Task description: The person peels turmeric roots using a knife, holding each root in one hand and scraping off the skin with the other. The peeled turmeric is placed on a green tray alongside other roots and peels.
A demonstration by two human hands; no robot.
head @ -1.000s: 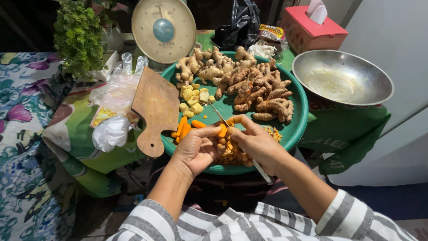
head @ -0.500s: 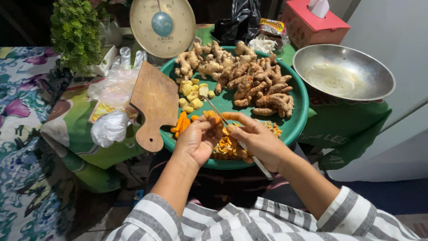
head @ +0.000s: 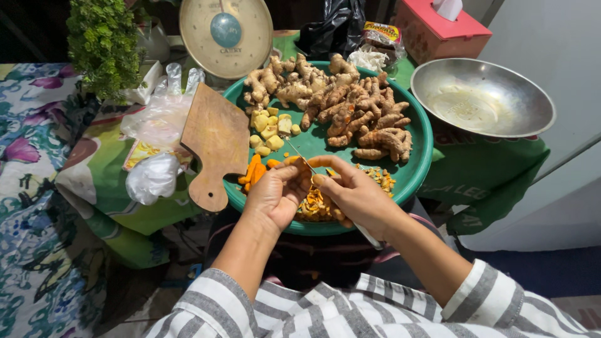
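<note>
A home kitchen bench: a green tray (head: pixel 421 164) of ginger roots (head: pixel 338 103), a weighing scale (head: pixel 225 34) behind it, a steel bowl (head: pixel 482 97) beside it.

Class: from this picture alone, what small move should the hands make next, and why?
Probably draw the knife in the right hand along the orange root piece pinched by the left hand; the blade sits against it, above the peelings in the green tray.

Item count: one green round tray (head: pixel 418 164); one wooden cutting board (head: pixel 216 141); one steel bowl (head: pixel 482 97); one dial scale (head: pixel 225 34); one red tissue box (head: pixel 438 31); one knife (head: pixel 300 159); two hands, left hand (head: pixel 275 197) and right hand (head: pixel 354 194).
</note>
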